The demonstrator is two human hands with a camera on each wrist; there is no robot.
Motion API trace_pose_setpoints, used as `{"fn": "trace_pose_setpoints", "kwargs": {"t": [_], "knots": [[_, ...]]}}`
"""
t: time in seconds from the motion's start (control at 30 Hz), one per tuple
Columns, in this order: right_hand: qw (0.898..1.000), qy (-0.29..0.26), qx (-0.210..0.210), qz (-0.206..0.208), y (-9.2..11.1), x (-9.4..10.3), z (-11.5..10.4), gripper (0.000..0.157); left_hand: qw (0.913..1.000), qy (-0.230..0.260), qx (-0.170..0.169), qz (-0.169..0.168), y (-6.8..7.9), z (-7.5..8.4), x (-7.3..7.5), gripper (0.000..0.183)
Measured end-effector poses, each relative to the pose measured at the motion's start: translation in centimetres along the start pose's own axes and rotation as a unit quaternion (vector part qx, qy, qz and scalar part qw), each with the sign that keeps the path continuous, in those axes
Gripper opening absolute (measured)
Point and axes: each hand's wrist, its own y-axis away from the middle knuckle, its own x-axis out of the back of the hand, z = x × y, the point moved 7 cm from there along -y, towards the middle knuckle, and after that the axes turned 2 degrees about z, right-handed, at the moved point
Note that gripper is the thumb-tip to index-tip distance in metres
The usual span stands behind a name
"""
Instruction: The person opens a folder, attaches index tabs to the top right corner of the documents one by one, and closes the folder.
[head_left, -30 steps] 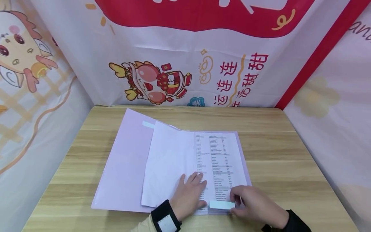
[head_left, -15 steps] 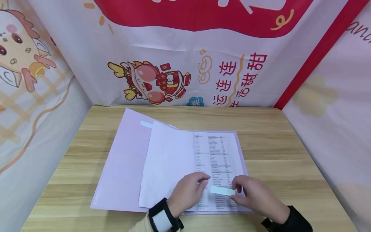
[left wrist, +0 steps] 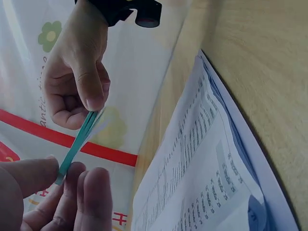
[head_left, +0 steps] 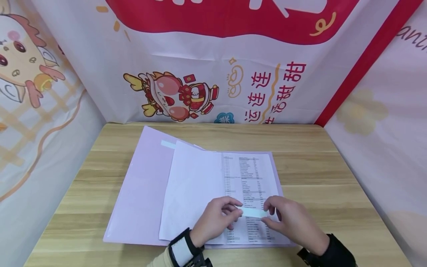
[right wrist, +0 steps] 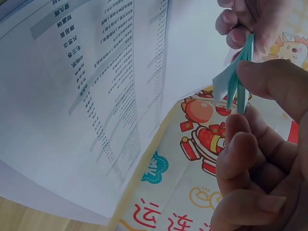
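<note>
A narrow pale teal pad of sticky notes point(head_left: 252, 212) is held lengthwise between both hands, above the printed page point(head_left: 233, 178). My left hand point(head_left: 217, 217) pinches its left end between thumb and fingers. My right hand point(head_left: 291, 222) pinches the opposite end with thumb and forefinger. Several thin leaves of the sticky note pad point(right wrist: 234, 82) fan apart in the right wrist view. Beneath the hands lies an open lilac folder point(head_left: 133, 200), with a blank white sheet point(head_left: 193, 185) turned over to the left of the printed page.
A pale blue strip point(head_left: 168, 144) shows on the folder's left cover near its top. The folder lies on a wood-grain table point(head_left: 320, 178). Printed cloth hangings point(head_left: 186, 48) stand at the back and both sides.
The sticky note pad has risen away from the page's lower edge, held in the right hand. My left hand has gone from lying flat on the page to pinching the pad's left end.
</note>
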Motion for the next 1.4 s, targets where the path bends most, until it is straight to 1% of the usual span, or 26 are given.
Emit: {"fn": "trace_pose_setpoints", "kwargs": {"t": [0.17, 0.27, 0.43, 0.53, 0.63, 0.73, 0.93, 1.03, 1.27, 1.33, 1.4], "knots": [[1.0, -0.002, 0.005, 0.01, -0.2, -0.1, 0.0, 0.028, 0.9998, 0.014, -0.012, 0.012, -0.1, 0.2, 0.2, 0.017], [1.0, -0.005, 0.013, 0.028, -0.3, 0.0, 0.0, 0.03, 0.9994, 0.026, -0.011, 0.022, -0.1, 0.3, 0.3, 0.012], [0.997, -0.014, 0.03, 0.067, -0.4, 0.0, -0.1, 0.039, 0.9973, 0.062, 0.008, 0.039, -0.1, 0.4, 0.6, 0.011], [0.995, -0.009, 0.049, 0.083, -0.5, -0.1, -0.4, 0.045, 0.9952, 0.084, 0.021, 0.047, -0.1, 0.4, 0.8, 0.013], [0.994, -0.001, 0.066, 0.092, -0.6, -0.2, -0.6, 0.044, 0.9932, 0.101, 0.031, 0.049, -0.1, 0.3, 0.8, 0.014], [0.993, 0.002, 0.073, 0.097, -0.7, -0.2, -0.6, 0.041, 0.992, 0.111, 0.039, 0.047, 0.0, 0.6, 0.7, 0.013], [0.991, 0.007, 0.081, 0.106, -0.7, -0.2, -0.7, 0.039, 0.9922, 0.107, 0.041, 0.049, 0.5, 2.1, 0.9, 0.012], [0.99, 0.012, 0.086, 0.11, -0.7, -0.1, -0.8, 0.039, 0.9924, 0.104, 0.04, 0.054, 0.6, 2.3, 0.9, 0.013], [0.989, 0.004, 0.089, 0.117, -0.6, 0.1, -0.8, 0.036, 0.993, 0.092, 0.038, 0.065, 0.7, 2.8, 1.2, 0.012], [0.989, 0.0, 0.087, 0.121, -0.5, 0.2, -0.8, 0.033, 0.9932, 0.088, 0.037, 0.066, 0.6, 2.5, 1.2, 0.011], [0.988, -0.008, 0.086, 0.127, -0.5, 0.3, -0.8, 0.027, 0.9937, 0.082, 0.036, 0.068, 0.3, 1.9, 1.2, 0.011]]}}
